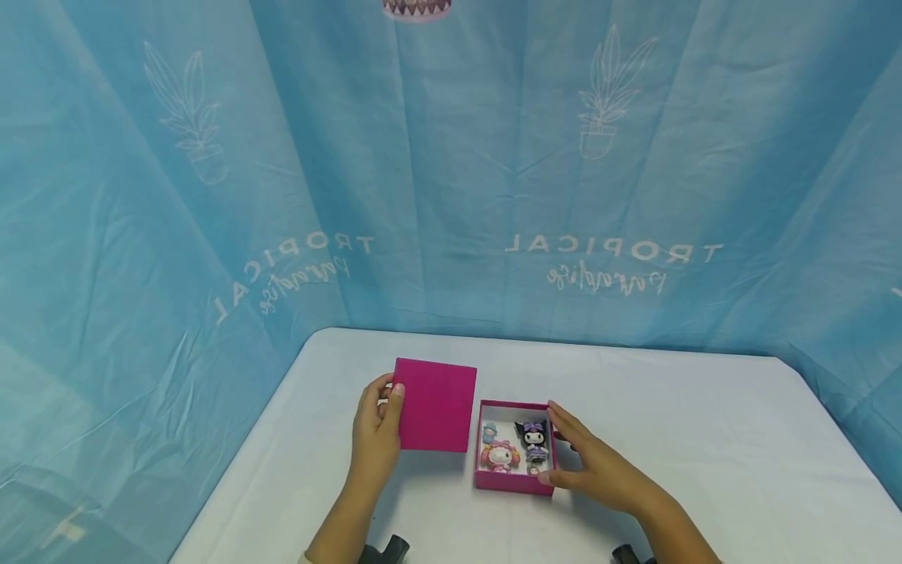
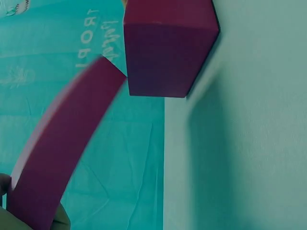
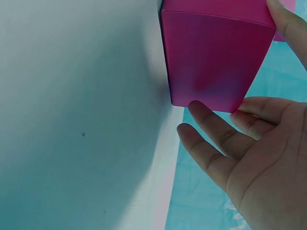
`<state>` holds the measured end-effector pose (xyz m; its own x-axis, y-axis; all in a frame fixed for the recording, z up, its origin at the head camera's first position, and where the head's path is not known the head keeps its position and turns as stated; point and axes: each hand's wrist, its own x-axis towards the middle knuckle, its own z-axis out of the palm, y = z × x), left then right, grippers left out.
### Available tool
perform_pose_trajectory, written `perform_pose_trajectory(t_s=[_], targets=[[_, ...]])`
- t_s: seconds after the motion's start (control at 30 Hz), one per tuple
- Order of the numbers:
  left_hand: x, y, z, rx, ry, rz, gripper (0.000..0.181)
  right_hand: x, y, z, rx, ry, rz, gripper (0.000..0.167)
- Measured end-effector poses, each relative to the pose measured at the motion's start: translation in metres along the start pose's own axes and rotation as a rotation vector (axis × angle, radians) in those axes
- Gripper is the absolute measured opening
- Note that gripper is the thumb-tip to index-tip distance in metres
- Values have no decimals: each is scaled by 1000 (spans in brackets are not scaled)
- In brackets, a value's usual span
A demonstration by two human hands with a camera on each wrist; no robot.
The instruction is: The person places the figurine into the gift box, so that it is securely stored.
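Note:
On the table stands a magenta box [image 1: 513, 483] with its top off and a white inside. In it lie a black-and-purple figurine [image 1: 534, 440], a pink-and-white figurine [image 1: 499, 455] and smaller ones, one of them with blue on top [image 1: 489, 432]. My left hand [image 1: 377, 435] pinches the square magenta lid [image 1: 437, 405] by its left edge, above the table and left of the box. Only a bit of that hand shows in the left wrist view. My right hand [image 1: 599, 470] grips the box's right side, thumb at the near corner and forefinger at the far corner.
A white cloth covers the table [image 1: 690, 423]. Blue printed curtains [image 1: 451, 196] hang behind it and at both sides. Two dark objects [image 1: 396, 548] poke in at the bottom, one near each forearm.

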<state>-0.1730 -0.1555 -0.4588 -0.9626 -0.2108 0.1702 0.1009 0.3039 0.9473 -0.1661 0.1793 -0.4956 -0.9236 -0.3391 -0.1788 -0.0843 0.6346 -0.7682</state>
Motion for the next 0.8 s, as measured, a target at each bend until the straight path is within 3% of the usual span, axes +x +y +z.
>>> perform_pose_trajectory(t_s=[0.13, 0.43, 0.8], targets=[[0, -1, 4, -17, -32, -17, 46, 0, 0, 0, 1, 2, 11, 102], [-3, -6, 19, 44, -103, -70, 45, 0, 0, 1, 2, 6, 15, 102], [-5, -10, 31, 32, -116, -123, 48, -1, 1, 0, 23, -9, -13, 102]])
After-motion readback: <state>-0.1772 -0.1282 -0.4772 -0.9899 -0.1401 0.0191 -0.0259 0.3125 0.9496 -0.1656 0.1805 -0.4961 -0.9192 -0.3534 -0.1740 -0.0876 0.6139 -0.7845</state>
